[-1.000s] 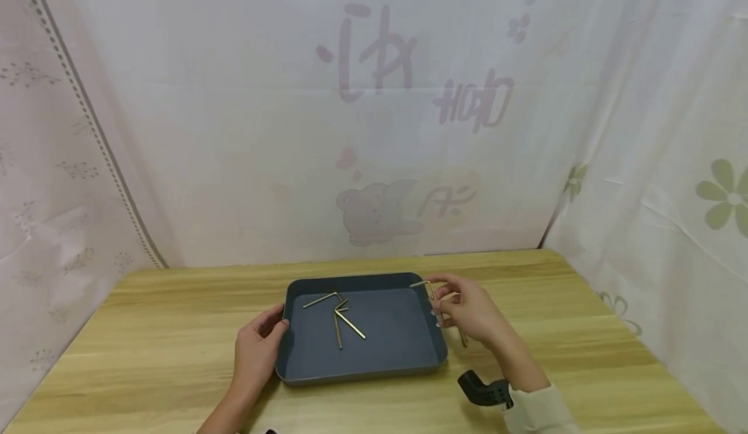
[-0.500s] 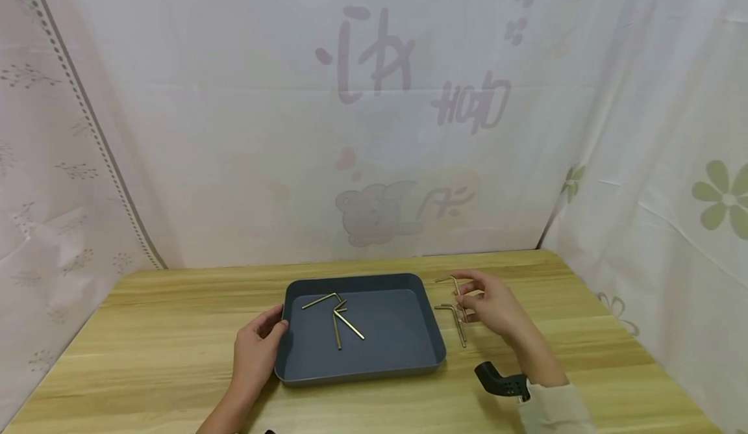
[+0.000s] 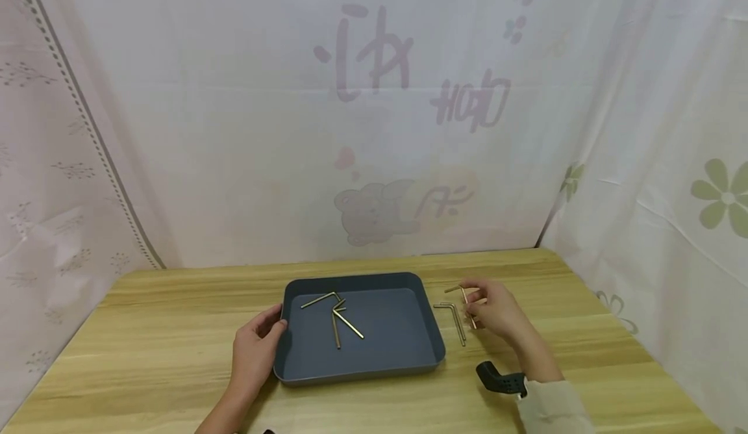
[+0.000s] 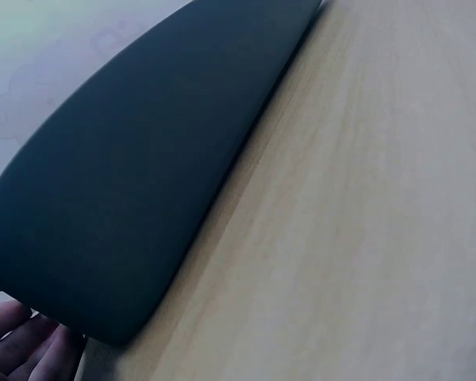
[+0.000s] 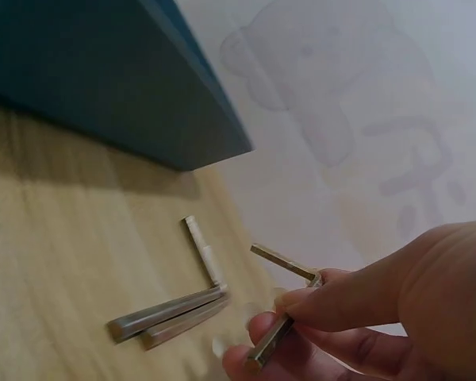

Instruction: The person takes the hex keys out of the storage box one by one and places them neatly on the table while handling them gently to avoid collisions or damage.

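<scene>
My left hand (image 3: 252, 353) holds the left side of a dark grey rectangular tray (image 3: 403, 349), thumb at the rim; its other fingers are mostly hidden by the tray wall. Right of the tray, my right hand (image 3: 498, 310) pinches a brass-coloured hex key (image 5: 270, 343) between thumb and fingers, its short arm pointing left. Beside it on the table, two more hex keys (image 3: 457, 322) lie close together, their long arms nearly parallel. Inside the tray, several hex keys (image 3: 349, 325) lie loosely across one another on the left half.
The tray and loose keys rest on a wood-grain table (image 3: 146, 343). A printed white curtain (image 3: 251, 161) hangs behind the table, with more cloth at both sides. A black wrist mount (image 3: 499, 381) projects from the right sleeve over the table.
My right hand has moved from the tray's right rim rightward over the table, carrying the hex key, then slightly lower. The two keys on the table now show fully. The left hand stays put.
</scene>
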Demonstrator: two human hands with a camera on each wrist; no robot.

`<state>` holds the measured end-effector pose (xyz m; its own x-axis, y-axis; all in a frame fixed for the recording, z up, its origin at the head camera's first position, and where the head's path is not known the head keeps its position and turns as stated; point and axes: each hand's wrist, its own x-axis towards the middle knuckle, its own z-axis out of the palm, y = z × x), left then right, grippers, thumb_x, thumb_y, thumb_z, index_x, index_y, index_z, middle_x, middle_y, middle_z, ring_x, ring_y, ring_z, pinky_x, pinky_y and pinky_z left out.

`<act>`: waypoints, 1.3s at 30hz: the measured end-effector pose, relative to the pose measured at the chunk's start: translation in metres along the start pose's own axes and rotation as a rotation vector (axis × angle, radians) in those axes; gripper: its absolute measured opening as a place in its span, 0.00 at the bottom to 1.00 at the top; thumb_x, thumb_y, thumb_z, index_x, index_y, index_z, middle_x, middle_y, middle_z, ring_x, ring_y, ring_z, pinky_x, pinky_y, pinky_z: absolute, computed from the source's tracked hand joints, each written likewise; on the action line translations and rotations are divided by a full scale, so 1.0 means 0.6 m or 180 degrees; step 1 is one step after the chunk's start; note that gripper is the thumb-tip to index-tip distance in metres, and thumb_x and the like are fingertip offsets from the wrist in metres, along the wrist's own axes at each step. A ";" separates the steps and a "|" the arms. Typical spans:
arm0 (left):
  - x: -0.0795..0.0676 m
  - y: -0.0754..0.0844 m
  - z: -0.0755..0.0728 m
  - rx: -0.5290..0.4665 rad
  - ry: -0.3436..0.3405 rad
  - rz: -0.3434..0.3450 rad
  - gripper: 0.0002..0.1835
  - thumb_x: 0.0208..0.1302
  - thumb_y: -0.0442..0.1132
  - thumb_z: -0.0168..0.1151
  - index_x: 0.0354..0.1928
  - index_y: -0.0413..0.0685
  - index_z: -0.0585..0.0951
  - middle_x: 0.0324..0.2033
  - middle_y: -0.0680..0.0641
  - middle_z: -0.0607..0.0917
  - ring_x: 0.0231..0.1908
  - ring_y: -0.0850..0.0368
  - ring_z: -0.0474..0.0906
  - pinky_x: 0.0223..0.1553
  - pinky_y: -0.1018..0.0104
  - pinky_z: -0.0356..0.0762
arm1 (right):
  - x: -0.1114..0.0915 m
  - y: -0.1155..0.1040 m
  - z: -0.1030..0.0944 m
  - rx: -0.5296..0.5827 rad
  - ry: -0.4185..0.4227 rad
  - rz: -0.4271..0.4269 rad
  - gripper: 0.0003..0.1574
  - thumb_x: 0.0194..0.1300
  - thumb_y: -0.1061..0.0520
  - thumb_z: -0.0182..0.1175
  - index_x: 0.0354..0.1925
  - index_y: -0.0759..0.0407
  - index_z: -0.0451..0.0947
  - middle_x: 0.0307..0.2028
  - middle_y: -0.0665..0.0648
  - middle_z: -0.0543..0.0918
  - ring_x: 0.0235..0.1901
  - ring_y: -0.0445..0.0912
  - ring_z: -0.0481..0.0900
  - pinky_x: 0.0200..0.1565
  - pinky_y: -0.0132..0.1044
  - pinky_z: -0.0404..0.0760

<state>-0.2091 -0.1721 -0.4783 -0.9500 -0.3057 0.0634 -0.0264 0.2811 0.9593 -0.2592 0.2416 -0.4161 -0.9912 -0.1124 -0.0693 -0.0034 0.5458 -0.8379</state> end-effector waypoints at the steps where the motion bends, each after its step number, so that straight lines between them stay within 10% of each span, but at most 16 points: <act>1: 0.000 0.001 0.000 0.0009 0.0005 0.0005 0.21 0.70 0.36 0.59 0.64 0.41 0.79 0.59 0.39 0.84 0.60 0.45 0.81 0.45 0.87 0.72 | 0.001 0.002 0.002 -0.0009 -0.0004 0.0012 0.30 0.70 0.72 0.51 0.69 0.71 0.65 0.40 0.66 0.77 0.32 0.50 0.82 0.30 0.44 0.86; 21: -0.003 0.002 -0.002 0.0008 -0.0019 0.0001 0.21 0.71 0.36 0.58 0.64 0.41 0.79 0.60 0.38 0.84 0.60 0.45 0.81 0.46 0.87 0.72 | 0.009 0.015 0.022 -0.0668 0.0311 0.0186 0.24 0.67 0.65 0.58 0.59 0.74 0.76 0.33 0.60 0.88 0.25 0.44 0.80 0.28 0.35 0.76; 39: 0.001 0.000 -0.001 -0.0014 -0.0019 0.0006 0.21 0.70 0.36 0.59 0.64 0.41 0.79 0.59 0.39 0.84 0.60 0.46 0.81 0.46 0.87 0.72 | 0.005 0.010 0.026 -0.1484 0.0652 0.0004 0.12 0.59 0.60 0.62 0.37 0.65 0.88 0.33 0.60 0.90 0.33 0.49 0.84 0.40 0.51 0.83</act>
<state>-0.2092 -0.1730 -0.4782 -0.9519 -0.2999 0.0636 -0.0233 0.2776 0.9604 -0.2600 0.2313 -0.4297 -0.9967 0.0281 0.0768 -0.0145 0.8637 -0.5039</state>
